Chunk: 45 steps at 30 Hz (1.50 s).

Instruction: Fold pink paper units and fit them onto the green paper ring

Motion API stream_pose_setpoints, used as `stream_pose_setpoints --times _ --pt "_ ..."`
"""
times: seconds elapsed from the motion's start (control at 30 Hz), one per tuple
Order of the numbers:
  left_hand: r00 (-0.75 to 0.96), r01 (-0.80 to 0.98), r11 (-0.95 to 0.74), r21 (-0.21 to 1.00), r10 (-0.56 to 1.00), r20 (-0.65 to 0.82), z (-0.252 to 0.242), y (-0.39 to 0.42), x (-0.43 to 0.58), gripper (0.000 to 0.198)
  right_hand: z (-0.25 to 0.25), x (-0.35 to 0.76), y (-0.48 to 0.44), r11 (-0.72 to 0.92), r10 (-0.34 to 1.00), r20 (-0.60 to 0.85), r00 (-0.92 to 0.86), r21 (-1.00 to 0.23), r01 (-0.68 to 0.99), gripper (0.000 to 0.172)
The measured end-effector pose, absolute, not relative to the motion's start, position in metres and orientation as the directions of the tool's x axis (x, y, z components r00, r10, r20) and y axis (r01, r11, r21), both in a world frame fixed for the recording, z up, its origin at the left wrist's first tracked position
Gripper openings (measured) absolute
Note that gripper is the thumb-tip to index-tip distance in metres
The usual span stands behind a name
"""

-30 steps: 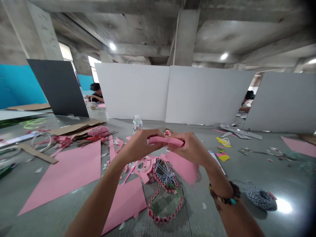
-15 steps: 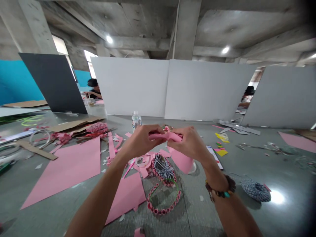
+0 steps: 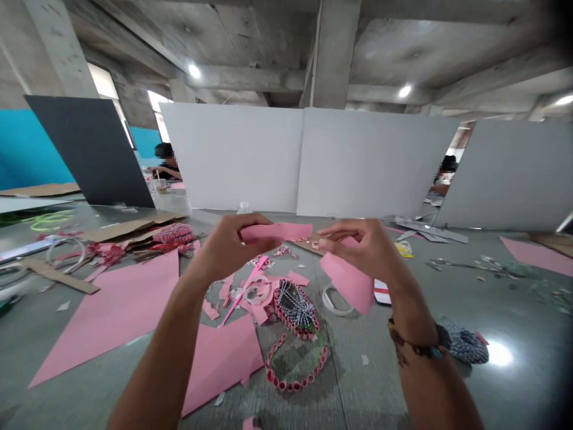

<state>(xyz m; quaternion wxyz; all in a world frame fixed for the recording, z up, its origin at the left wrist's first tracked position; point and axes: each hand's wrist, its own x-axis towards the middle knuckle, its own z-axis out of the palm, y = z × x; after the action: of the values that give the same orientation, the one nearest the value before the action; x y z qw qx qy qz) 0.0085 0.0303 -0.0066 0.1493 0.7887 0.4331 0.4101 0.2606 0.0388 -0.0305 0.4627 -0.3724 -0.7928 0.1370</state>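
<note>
My left hand (image 3: 242, 245) is closed on a pink paper strip (image 3: 290, 231) that points to the right. Apart from it, my right hand (image 3: 358, 242) pinches a larger pink paper piece (image 3: 347, 283), which hangs below the fingers. Under the hands lies an oval piece (image 3: 295, 304) edged with small pink paper rolls and crossed by black-and-white cord. Nearer to me is a curved chain of pink paper rolls (image 3: 293, 386) with a green strand. A white tape roll (image 3: 333, 300) rests under the hanging paper.
Pink sheets (image 3: 224, 361) and paper scraps cover the left and middle of the table. A bottle (image 3: 244, 208) stands behind my left hand. Scissors (image 3: 441, 264) and a cord bundle (image 3: 465, 341) lie at right. White panels (image 3: 237, 158) stand at the back; two people sit beyond.
My hands have moved apart, and the pink paper between them is now in two separate pieces, one in each hand. The view has shifted slightly.
</note>
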Motion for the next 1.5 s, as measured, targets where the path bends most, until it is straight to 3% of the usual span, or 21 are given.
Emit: stream_pose_setpoints --times 0.07,0.13,0.43,0.63,0.93,1.07,1.17,1.3,1.4,1.5 --pt "0.306 0.532 -0.594 0.603 0.799 0.518 -0.007 0.025 0.016 0.015 -0.029 0.256 0.032 0.719 0.695 0.595 -0.404 -0.577 0.388 0.023" --pt "0.331 0.512 -0.615 0.600 0.786 0.523 -0.009 0.020 0.026 0.011 -0.028 0.250 0.027 0.734 0.677 0.574 -0.461 -0.572 0.367 0.019" --pt "0.348 0.554 -0.586 0.591 0.808 0.475 -0.021 0.030 0.032 0.011 -0.033 0.244 0.030 0.738 0.653 0.613 -0.445 -0.383 0.555 0.030" --pt "0.325 0.558 -0.535 0.634 0.844 0.426 -0.018 0.033 0.025 0.011 -0.033 0.248 0.033 0.746 0.654 0.589 -0.474 -0.403 0.530 0.037" --pt "0.366 0.490 -0.580 0.650 0.814 0.451 -0.011 0.030 0.015 0.005 -0.030 0.264 0.031 0.708 0.694 0.557 -0.456 -0.412 0.574 0.039" --pt "0.284 0.492 -0.581 0.649 0.811 0.511 -0.005 0.033 -0.005 0.003 -0.028 0.272 0.032 0.681 0.715 0.572 -0.403 -0.436 0.589 0.039" --pt "0.368 0.453 -0.623 0.638 0.782 0.503 -0.005 0.033 -0.010 0.013 -0.028 0.272 0.030 0.661 0.739 0.547 -0.392 -0.479 0.577 0.036" --pt "0.529 0.423 -0.706 0.568 0.701 0.478 -0.010 0.026 0.008 0.056 -0.029 0.259 0.026 0.681 0.727 0.543 -0.420 -0.492 0.543 0.034" --pt "0.620 0.364 -0.680 0.636 0.687 0.380 -0.011 0.019 0.023 0.055 -0.029 0.249 0.022 0.694 0.713 0.561 -0.421 -0.475 0.542 0.033" --pt "0.550 0.450 -0.632 0.630 0.752 0.362 -0.012 0.017 0.030 0.036 -0.029 0.244 0.020 0.696 0.700 0.584 -0.411 -0.431 0.574 0.028"
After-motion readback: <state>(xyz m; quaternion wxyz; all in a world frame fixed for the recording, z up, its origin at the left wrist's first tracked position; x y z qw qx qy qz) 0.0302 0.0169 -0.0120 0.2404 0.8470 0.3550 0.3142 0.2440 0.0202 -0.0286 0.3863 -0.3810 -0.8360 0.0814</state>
